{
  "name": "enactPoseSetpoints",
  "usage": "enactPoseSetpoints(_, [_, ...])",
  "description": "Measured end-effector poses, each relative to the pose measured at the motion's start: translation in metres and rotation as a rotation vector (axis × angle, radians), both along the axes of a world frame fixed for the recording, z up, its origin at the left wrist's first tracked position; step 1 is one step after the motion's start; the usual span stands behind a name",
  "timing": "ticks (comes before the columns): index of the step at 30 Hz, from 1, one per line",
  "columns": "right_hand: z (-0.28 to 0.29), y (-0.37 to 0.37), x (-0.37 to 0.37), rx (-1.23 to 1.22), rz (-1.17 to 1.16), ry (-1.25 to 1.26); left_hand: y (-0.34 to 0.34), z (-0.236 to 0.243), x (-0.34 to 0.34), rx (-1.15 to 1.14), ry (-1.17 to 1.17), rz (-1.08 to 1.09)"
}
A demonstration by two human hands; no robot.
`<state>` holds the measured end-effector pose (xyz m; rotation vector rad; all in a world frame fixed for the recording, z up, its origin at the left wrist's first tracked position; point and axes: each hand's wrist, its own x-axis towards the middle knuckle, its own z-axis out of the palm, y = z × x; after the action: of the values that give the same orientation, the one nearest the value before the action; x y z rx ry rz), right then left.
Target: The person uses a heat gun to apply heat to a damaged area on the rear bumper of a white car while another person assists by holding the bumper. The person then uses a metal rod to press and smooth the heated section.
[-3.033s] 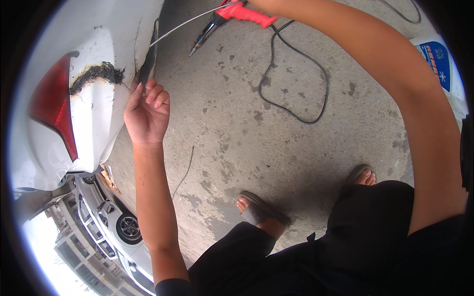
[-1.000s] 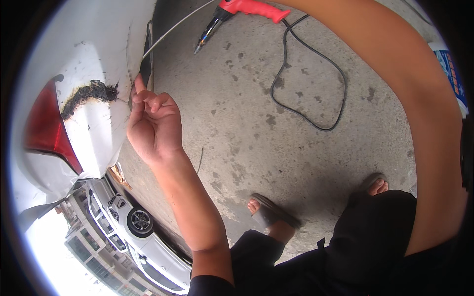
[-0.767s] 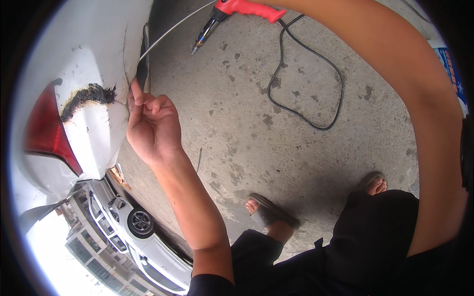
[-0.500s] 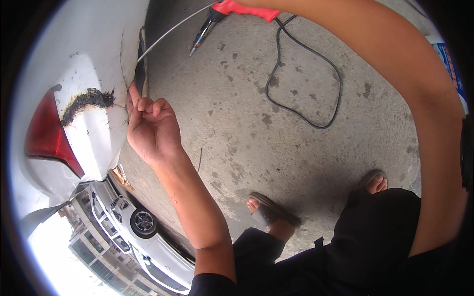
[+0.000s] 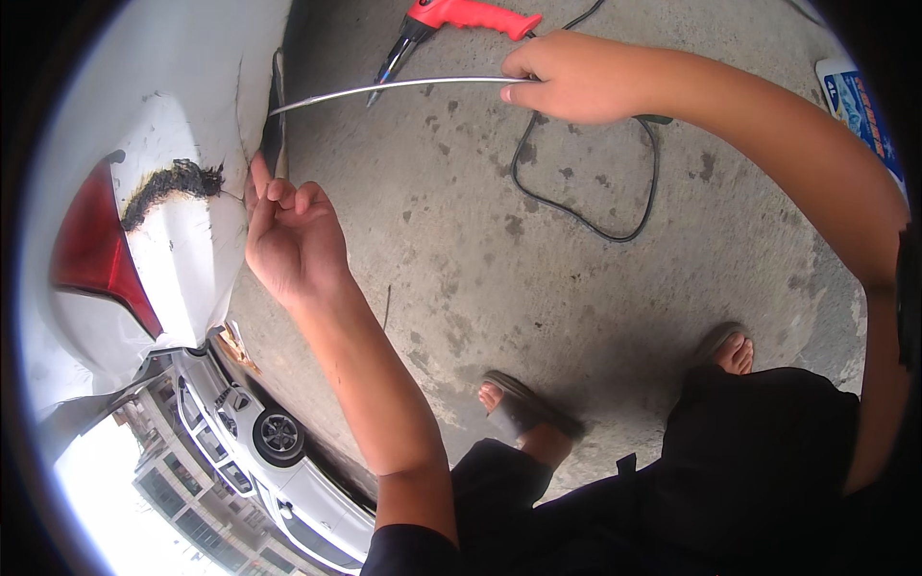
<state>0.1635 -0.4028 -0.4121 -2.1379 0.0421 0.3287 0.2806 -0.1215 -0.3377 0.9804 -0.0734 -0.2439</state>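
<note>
A white car bumper [image 5: 182,288] fills the left side, with a charred, melted patch [image 5: 168,187] beside the red tail light [image 5: 106,254]. Cracks run from the patch toward the bumper's edge. My left hand [image 5: 298,235] is closed at that edge, one finger lying along it and the others curled round its lip. At upper right my right hand [image 5: 586,77] grips the end of a thin, slightly bowed metal rod [image 5: 413,84]. The rod's far tip goes in at the bumper's edge, just above my left fingers, where it is hidden.
A red-handled heat tool [image 5: 461,14] with a dark nozzle lies on the concrete floor, its black cable [image 5: 586,226] looped beneath my right hand. A blue-and-white container [image 5: 855,106] stands at right. My sandalled feet are below; a silver car [image 5: 288,470] is parked at lower left.
My right hand has come down and nearer with the rod, which has swung from a steep slant to nearly level. My left hand has stayed at the bumper's edge.
</note>
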Motion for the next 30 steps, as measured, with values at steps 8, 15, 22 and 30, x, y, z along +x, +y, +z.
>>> enactPoseSetpoints(8, [0.024, -0.012, -0.04, -0.09, -0.047, 0.087, -0.01, 0.003, -0.002, 0.062, 0.007, 0.115])
enactPoseSetpoints(15, [-0.003, -0.036, -0.103, -0.444, -0.102, -0.08, 0.0, 0.005, 0.004, 0.006, 0.021, -0.023])
enactPoseSetpoints(22, [-0.023, -0.069, -0.182, -0.688, -0.271, 0.154, -0.009, 0.003, -0.004, 0.032, -0.043, 0.045])
enactPoseSetpoints(30, [-0.049, -0.084, -0.263, -0.74, -0.461, 0.399, -0.005, -0.002, -0.001, -0.002, -0.021, 0.02])
